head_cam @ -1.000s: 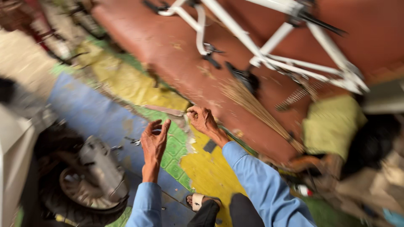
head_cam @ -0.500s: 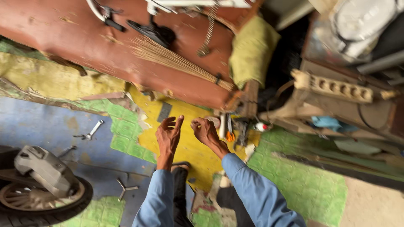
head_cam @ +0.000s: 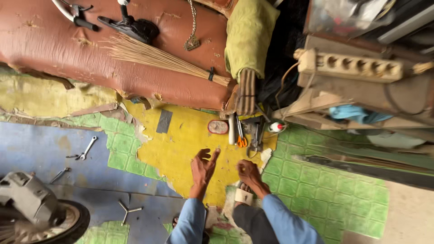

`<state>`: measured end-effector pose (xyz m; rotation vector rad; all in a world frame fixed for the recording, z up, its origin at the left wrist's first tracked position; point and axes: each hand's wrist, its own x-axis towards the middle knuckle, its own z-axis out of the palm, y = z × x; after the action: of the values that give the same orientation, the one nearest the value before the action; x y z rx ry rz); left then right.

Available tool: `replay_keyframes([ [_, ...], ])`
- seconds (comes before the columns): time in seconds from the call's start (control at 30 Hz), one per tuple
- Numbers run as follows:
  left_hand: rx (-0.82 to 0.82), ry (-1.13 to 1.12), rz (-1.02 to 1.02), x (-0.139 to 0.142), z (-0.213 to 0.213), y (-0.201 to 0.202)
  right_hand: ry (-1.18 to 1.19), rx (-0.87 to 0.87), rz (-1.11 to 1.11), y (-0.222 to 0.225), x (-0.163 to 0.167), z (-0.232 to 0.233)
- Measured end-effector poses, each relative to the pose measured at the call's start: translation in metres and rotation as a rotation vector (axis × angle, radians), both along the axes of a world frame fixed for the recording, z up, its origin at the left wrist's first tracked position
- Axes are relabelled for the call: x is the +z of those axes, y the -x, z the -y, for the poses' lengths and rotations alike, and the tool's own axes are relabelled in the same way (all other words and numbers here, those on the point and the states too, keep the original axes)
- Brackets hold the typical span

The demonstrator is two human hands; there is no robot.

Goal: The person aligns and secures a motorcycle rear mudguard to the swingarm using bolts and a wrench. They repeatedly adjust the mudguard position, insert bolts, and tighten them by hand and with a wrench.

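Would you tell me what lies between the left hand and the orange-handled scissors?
In the head view, only bare yellow floor covering separates the left hand from the orange-handled scissors.

The wheel (head_cam: 40,226) is cut off by the frame's lower-left corner.

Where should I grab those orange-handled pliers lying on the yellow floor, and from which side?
Grip the pliers by the orange handles, the end lying nearest the hands. Probably come from the right hand side, straight forward: a pale tube lies close on their left and dark metal tools on their right.
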<state>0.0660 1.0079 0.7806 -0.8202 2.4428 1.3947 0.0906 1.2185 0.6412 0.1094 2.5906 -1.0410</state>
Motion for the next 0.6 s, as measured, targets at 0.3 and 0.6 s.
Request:
replay_keyframes([
  [0.3, -0.046, 0.047, -0.057, -0.177, 0.028, -0.005, -0.118, 0.033, 0.048, -0.002, -0.158, -0.007],
  [0.6, -0.067, 0.072, -0.039, -0.377, 0.051, 0.000, -0.202, 0.191, -0.145, 0.075, -0.334, 0.022],
])
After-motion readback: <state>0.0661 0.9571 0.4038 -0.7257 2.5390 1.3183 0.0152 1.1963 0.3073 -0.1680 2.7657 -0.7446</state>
